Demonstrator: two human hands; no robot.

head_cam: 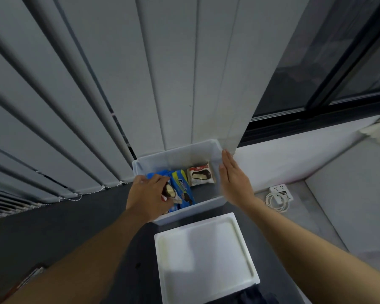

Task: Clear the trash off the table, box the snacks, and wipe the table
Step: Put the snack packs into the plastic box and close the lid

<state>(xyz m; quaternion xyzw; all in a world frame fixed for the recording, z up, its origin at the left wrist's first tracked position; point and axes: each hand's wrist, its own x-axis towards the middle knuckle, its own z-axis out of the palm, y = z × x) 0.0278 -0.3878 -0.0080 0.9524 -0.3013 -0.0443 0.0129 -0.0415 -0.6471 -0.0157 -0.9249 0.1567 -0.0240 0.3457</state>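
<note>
A translucent white plastic box (206, 148) stands on the dark table (59, 220) near the blinds. Inside lie a choco pie packet (201, 174) at the back right and a blue cookie packet (182, 187) in the middle. My left hand (148, 198) reaches into the box's left side and grips another choco pie packet (169, 191) by its end. With straight fingers, my right hand (234, 178) rests flat against the box's right wall. The box's white lid (204, 257) lies upside down on the table just in front of the box.
Grey vertical blinds (97, 84) hang right behind the box, with a bead chain (79, 196) along their foot. To the right, on a lower grey surface, lie a white power strip (281, 190) and its coiled cable (276, 201). A dark window frame (316, 110) stands at the upper right.
</note>
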